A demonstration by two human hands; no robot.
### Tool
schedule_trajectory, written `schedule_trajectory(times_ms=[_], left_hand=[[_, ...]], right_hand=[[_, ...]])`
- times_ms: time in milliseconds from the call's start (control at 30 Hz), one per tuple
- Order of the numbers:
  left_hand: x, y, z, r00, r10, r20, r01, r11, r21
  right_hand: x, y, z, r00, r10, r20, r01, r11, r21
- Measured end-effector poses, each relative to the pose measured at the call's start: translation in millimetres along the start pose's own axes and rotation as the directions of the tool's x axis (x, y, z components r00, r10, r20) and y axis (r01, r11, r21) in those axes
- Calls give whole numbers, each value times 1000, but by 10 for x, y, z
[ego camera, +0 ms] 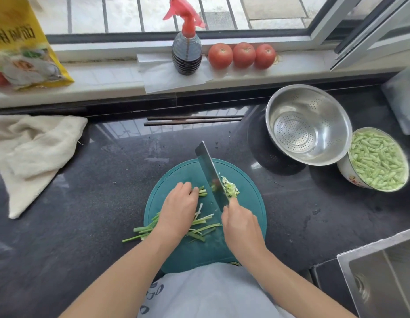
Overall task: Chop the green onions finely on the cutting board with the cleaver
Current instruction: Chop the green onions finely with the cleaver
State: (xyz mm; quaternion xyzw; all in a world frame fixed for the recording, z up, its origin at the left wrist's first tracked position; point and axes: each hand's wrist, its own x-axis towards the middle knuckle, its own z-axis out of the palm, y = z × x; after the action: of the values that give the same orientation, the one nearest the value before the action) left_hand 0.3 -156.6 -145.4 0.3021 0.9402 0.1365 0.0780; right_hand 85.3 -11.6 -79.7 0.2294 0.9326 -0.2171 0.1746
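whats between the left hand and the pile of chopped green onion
In the head view, the cleaver blade stands between the left hand and the chopped pile, over the uncut stalk ends.

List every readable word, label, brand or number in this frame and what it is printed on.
No text reads clearly.
Yellow bag on the sill: large dark characters, cut off and at an angle, not readable.
Bowl of green beans: red lettering on its wall, too small to read.
Apron: dark marks, partly hidden, unreadable.
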Motion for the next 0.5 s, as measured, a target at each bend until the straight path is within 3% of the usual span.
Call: schedule_trajectory(times_ms=[133,267,500], left_hand=[[39,32,-22,995,-96,-10,95,992,-89],[33,20,-65,997,-74,-14,72,991,-109],[9,-10,14,999,-29,19,31,994,-106]], right_hand=[[-100,-73,36,999,11,35,-12,1000,16],[-92,-180,76,995,46,85,-45,999,-16],[364,-352,100,1000,-24,-2,24,999,24]])
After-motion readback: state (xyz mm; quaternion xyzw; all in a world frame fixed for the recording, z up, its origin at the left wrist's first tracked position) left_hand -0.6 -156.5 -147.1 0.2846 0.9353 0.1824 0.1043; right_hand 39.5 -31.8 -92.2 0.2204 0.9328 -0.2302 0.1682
